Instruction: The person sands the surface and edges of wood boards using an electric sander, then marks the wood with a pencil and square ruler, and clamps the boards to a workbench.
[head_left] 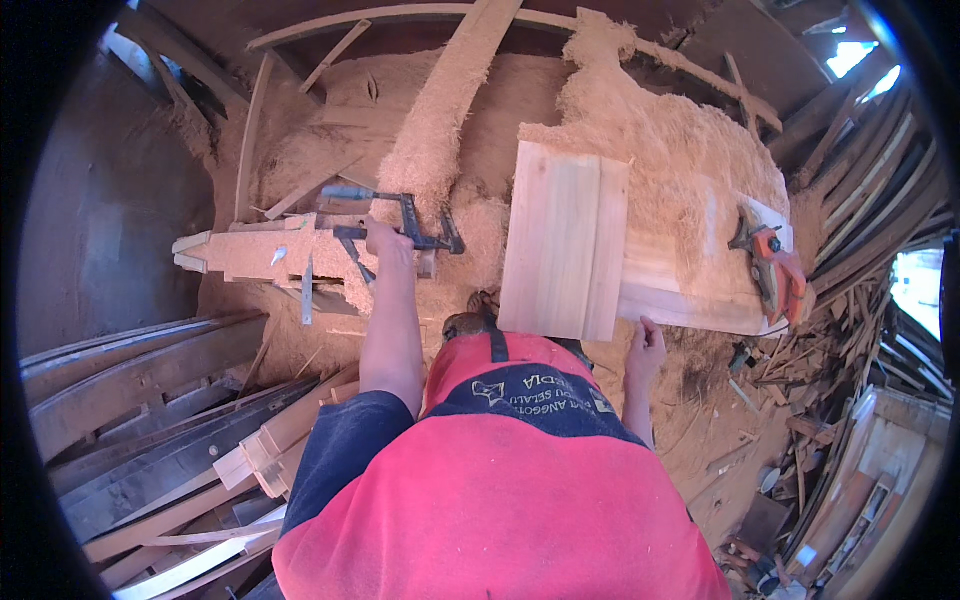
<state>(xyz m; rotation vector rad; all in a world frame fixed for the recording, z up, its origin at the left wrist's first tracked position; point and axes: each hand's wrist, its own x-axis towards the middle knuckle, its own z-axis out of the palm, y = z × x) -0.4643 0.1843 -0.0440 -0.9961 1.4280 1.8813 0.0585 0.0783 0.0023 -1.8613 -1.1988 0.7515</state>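
My left hand [385, 238] reaches forward to a cluttered, sawdust-covered wooden stand, its fingers closed around a black metal clamp [430, 240]. Close to my right hand [646, 346] is the near edge of a pale wooden panel [560, 240], made of boards side by side. That hand hangs low with loosely bent fingers and nothing visible in it. The panel lies partly across a wider pale board [665, 290] heaped with shavings. On the board's right end rests an orange and black power tool [778, 270].
Thick wood shavings [670, 120] cover the far side of the work surface and a long beam [450, 100]. Stacked planks [150, 370] fill the left side. Scrap wood [830, 370] is piled at the right. A small metal strip [307, 290] hangs at the stand's near edge.
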